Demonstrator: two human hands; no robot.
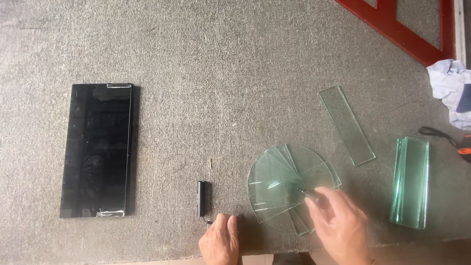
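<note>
A round clear glass disc (274, 179) lies on the grey carpeted surface (221, 73), resting on several fanned rectangular glass strips (329, 176). My right hand (338, 223) is over the disc's right side, fingers closed on a small dark-tipped tool (308, 194) whose point touches the glass. My left hand (221, 240) rests flat on the carpet at the bottom edge, left of the disc, holding nothing. A small black oblong object (201, 198) lies just above that hand.
A black glossy rectangular panel (97, 149) lies at the left. A single glass strip (347, 124) and a stack of greenish glass strips (410, 181) lie at the right. Red frame (397, 29) and crumpled cloth (454, 88) sit at the top right.
</note>
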